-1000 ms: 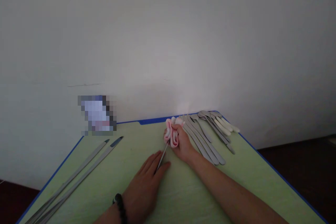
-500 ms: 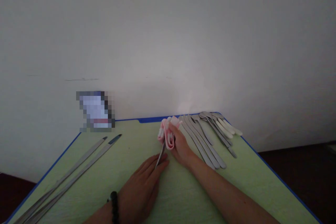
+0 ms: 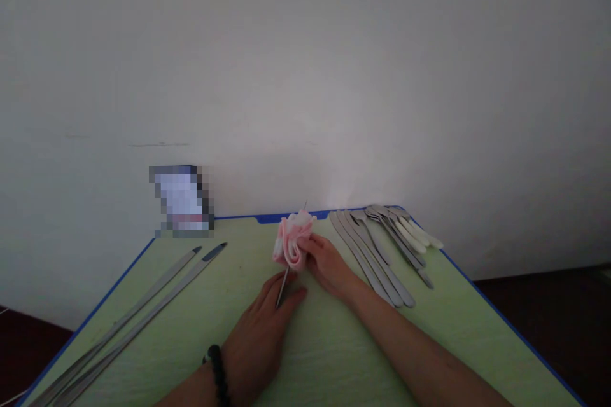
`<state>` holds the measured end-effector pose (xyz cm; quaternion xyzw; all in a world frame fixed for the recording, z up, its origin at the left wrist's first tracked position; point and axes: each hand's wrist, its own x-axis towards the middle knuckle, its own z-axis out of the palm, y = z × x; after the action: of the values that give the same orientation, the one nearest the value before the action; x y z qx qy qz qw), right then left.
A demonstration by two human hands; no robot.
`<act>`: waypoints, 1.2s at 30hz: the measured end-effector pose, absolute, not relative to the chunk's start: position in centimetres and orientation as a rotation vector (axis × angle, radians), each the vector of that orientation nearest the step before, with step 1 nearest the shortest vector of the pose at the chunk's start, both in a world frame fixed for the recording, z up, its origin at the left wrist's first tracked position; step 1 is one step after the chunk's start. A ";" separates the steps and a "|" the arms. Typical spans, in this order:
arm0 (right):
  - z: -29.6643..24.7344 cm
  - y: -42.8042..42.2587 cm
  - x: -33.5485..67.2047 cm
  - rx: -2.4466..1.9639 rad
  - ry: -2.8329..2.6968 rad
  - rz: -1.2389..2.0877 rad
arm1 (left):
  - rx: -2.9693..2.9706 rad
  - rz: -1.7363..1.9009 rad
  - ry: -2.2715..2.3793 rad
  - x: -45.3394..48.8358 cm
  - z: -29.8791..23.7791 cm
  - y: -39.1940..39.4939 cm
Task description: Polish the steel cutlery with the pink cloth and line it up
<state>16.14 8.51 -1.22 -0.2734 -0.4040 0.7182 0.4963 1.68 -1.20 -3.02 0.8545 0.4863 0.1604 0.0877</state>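
Observation:
My left hand (image 3: 258, 324), with a dark bead bracelet at the wrist, is closed around the lower end of a slim metal table knife (image 3: 283, 286). A folded pink-and-white cloth (image 3: 292, 241) is wrapped about the upper part of the knife, and a thin tip shows above it. My right hand (image 3: 329, 267) pinches the cloth from the right side, thumb on top. Most of the blade is hidden inside the cloth. Both hands are over the middle of the green table (image 3: 344, 343).
Metal knives (image 3: 372, 261) lie side by side at the right, beside a fork (image 3: 372, 235), several spoons (image 3: 401, 235) and white-handled cutlery (image 3: 415, 235). Long metal utensils (image 3: 157, 305) lie at the left. A blurred phone-like device (image 3: 181, 200) stands at the back left against the wall.
The cloth and my right hand have shifted left and slightly down the knife, whose tip now shows above the cloth. My left hand keeps its hold, its thumb more spread.

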 end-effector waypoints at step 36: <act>-0.7 8.8 16.4 -0.572 -0.651 1.758 | 2.595 0.345 1.380 1.6 -2.2 -0.9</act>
<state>16.41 8.76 -0.70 -0.2425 -0.2759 0.7448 0.5571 1.61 -0.90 -2.16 0.8732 0.4645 0.1160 0.0910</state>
